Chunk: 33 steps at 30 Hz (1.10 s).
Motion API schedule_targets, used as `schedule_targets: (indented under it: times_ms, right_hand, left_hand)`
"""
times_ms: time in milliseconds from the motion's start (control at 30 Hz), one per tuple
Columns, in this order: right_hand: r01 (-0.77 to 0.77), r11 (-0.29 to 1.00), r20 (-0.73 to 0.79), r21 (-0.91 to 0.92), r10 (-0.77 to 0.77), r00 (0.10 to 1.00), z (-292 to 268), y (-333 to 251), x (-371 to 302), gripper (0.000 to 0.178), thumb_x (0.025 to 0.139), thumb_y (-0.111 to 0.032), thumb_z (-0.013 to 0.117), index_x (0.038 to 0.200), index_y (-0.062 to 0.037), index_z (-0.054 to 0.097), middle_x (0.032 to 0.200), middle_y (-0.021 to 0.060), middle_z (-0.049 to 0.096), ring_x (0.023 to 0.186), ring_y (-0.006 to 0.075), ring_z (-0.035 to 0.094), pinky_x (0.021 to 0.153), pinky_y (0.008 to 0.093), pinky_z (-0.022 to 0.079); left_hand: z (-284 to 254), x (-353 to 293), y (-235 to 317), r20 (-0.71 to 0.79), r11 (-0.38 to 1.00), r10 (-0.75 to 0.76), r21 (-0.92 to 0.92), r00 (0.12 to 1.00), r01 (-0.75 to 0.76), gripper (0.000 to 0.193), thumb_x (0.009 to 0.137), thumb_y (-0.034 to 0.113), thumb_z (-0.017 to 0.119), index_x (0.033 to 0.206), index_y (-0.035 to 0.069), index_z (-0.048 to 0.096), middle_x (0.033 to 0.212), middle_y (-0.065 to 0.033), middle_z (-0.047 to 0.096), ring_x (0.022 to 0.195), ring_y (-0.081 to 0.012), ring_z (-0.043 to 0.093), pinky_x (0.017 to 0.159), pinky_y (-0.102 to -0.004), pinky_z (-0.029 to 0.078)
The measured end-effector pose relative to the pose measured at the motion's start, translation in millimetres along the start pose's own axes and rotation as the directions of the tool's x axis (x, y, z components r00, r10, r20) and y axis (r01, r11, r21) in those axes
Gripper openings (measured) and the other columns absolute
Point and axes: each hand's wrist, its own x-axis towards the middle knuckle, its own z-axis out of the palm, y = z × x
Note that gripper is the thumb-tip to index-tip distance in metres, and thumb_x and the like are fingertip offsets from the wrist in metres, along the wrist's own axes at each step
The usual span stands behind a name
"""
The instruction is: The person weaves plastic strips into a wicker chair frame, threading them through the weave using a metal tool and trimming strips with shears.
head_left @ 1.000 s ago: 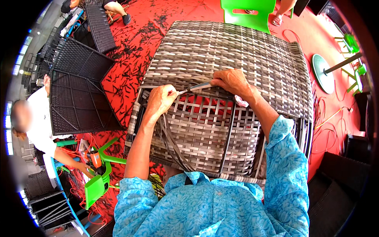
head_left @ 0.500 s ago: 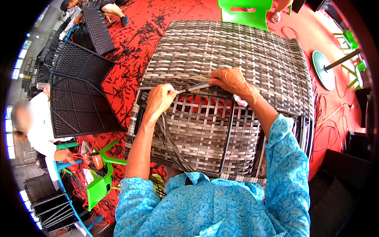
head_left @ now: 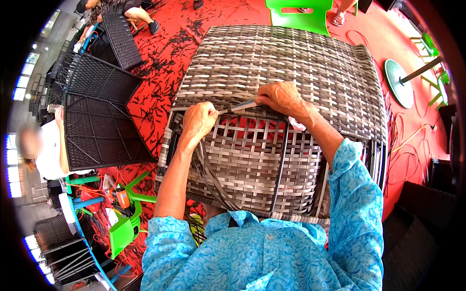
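Observation:
In front of me lies a woven furniture piece of grey-brown plastic rattan, with an open gap in its weave at the middle. A narrow grey strip spans the short distance between my hands along the gap's far edge. My left hand is closed with thumb and forefinger pinching the strip's left end. Fingers curled, my right hand grips its right end; the part inside that fist is hidden. Loose dark strips hang below my left hand across the lower woven panel.
Dark woven frames stand at the left beside a person in white. A green chair is beyond the piece, another green seat at lower left. Black scraps litter the red floor. A round base with pole stands right.
My hands and the strip between them hold nearly the same place. The person in white at the left has drawn back the arm that reached toward the green seat.

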Motion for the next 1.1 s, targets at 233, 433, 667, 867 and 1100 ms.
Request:
schedule_targets:
  times_ms: [233,433,667,867,1100]
  right_hand:
    - [0.012,0.999,-0.01,0.04,-0.012,1.0,0.8,8.2,-1.9,0.021,0.084,-0.033,0.058,0.083,-0.0122,0.062,0.07,0.0069,0.062,0.066,0.0263,0.061,0.058,0.0381,0.047]
    - [-0.038,0.996,0.008,0.087,0.037,0.999,2.0,11.5,-4.2,0.019,0.082,-0.033,0.058,0.083,-0.0148,0.063,0.071,0.0082,0.063,0.069,0.0289,0.062,0.06,0.0411,0.048]
    - [-0.022,0.995,0.019,0.101,0.02,1.0,7.3,20.0,-7.5,0.019,0.084,-0.031,0.058,0.083,-0.0129,0.061,0.07,0.0077,0.062,0.066,0.0275,0.061,0.06,0.0386,0.047]
    - [-0.061,0.997,0.04,0.039,0.059,0.997,4.6,19.3,-6.2,0.02,0.084,-0.032,0.057,0.083,-0.0131,0.061,0.07,0.0075,0.062,0.067,0.0275,0.061,0.06,0.0389,0.047]
    - [-0.053,0.997,0.025,0.051,0.052,0.998,3.5,23.8,-6.7,0.021,0.084,-0.034,0.057,0.083,-0.0138,0.061,0.07,0.0069,0.062,0.067,0.0274,0.061,0.06,0.0392,0.047]
  left_hand:
    - [5.5,5.0,7.1,0.017,1.0,0.008,0.018,1.0,-0.008,0.019,0.075,0.019,0.06,0.066,0.003,0.06,0.061,-0.0177,0.059,0.062,-0.0349,0.059,0.058,-0.0426,0.044]
    - [3.0,11.1,10.6,-0.024,0.996,0.025,-0.088,0.999,-0.027,0.02,0.075,0.02,0.06,0.065,0.003,0.058,0.058,-0.0148,0.057,0.056,-0.0323,0.057,0.053,-0.0392,0.042]
    - [6.0,3.8,-0.4,0.029,0.987,-0.01,-0.161,1.0,0.015,0.02,0.078,0.015,0.06,0.066,0.0,0.053,0.051,-0.0028,0.044,0.05,-0.0092,0.038,0.047,-0.0296,0.032]
    - [6.0,7.5,-3.3,0.054,0.978,0.015,-0.208,0.998,-0.004,0.02,0.079,0.014,0.059,0.066,0.001,0.055,0.052,0.0007,0.044,0.05,-0.0065,0.037,0.045,-0.0272,0.029]
    - [4.7,10.6,4.1,0.071,0.983,0.009,-0.186,0.997,0.004,0.017,0.077,0.012,0.06,0.066,0.0,0.055,0.052,-0.0003,0.044,0.051,-0.0077,0.039,0.047,-0.0278,0.031]
